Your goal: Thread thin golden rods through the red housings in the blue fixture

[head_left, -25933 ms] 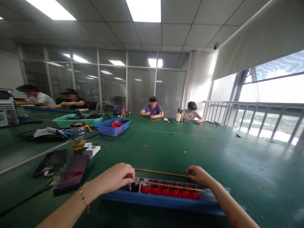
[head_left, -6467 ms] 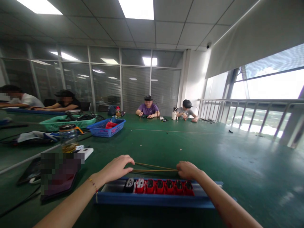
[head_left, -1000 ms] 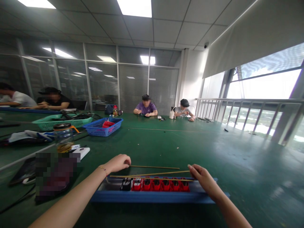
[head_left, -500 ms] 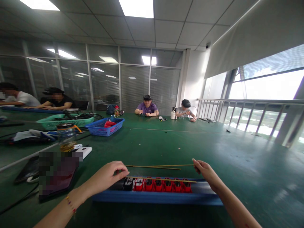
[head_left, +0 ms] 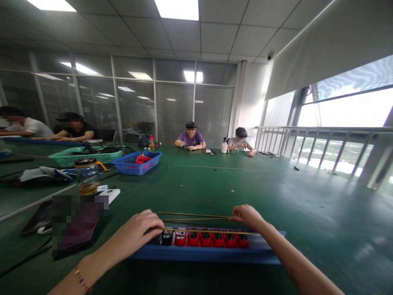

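My left hand (head_left: 149,226) is closed in a pinch at the left end of a thin yellowish stick (head_left: 208,231), which stretches over the top of a long blue tray (head_left: 211,255). In the tray sits a row of several red boxes (head_left: 205,239) with dark contents, with a black box (head_left: 167,237) at their left end. Beyond the tray, my right hand (head_left: 247,217) has its fingers closed at the right ends of two more thin sticks, a farther stick (head_left: 190,214) and a nearer stick (head_left: 195,219). Its fingertips partly hide where these sticks meet.
To the left lie a dark tablet-like thing (head_left: 76,237), a white device (head_left: 112,196) and a glass jar (head_left: 88,178). Farther back stand a blue basket (head_left: 138,166) and a green basket (head_left: 84,159) on the green table (head_left: 307,196). Several people work around the table.
My right hand has moved left along the sticks beyond the tray, whose ends have shifted a little. My left hand has moved only slightly, staying at the stick over the boxes.
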Demonstrator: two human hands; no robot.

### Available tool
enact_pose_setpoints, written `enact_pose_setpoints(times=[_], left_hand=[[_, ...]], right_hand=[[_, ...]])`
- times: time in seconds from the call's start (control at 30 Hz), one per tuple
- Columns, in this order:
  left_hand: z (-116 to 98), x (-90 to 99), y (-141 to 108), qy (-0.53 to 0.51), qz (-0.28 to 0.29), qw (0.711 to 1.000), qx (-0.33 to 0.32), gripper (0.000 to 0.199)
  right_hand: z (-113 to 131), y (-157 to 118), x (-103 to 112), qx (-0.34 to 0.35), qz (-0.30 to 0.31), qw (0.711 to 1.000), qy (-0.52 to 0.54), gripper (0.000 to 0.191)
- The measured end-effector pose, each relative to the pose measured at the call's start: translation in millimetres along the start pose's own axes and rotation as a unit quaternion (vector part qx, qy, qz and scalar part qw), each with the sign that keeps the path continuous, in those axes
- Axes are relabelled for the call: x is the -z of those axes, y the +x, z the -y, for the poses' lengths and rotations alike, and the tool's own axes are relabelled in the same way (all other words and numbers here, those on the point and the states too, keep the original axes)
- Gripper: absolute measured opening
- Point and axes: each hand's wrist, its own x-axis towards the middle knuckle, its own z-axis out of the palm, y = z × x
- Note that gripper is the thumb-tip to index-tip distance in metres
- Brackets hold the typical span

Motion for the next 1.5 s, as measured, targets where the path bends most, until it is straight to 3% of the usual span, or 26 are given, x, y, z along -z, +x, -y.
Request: enact_pose_setpoints(times=[0.17,0.37,0.47,0.57,0.8,0.93,1.1,1.23,1.5], left_hand=[[0,1.9,-2,0.018,-0.015,1.0,-0.004,0.022],[17,23.0,0,0.042,-0.065,0.997,0.008,0.024],[27,28.5,7,0.031,-0.064,0.997,0.03,0.026],[36,21.8,19,0.011,-0.037,0.998,0.04,0.025],[55,-16.0,51,-0.009,0.038,0.997,0.065,0.021],[61,-28.8,63,0.006,0.036,0.997,0.066,0.016],[63,-32.1,70,0.039,0.02,0.998,0.055,0.014],[66,-31.1,73,0.049,0.051,0.997,0.044,0.018],[64,-31.8,81,0.103,0.085,0.99,0.04,0.015]], right_hand=[[5,6,-1,0.014,0.024,0.996,-0.083,0.024],[6,10,-6,-0.006,0.017,0.995,-0.095,0.022],[2,9,-7,-0.014,0.008,0.996,-0.082,0.026],[-3,9,-10,-0.025,-0.002,0.998,-0.062,0.028],[-13,10,-17,-0.024,-0.007,1.0,-0.016,0.026],[-11,9,-17,-0.008,-0.007,1.0,-0.009,0.023],[-7,7,-14,0.027,0.005,0.999,-0.017,0.029],[-3,6,-11,0.041,0.011,0.998,-0.043,0.018],[6,7,-9,0.053,0.028,0.993,-0.105,0.021]])
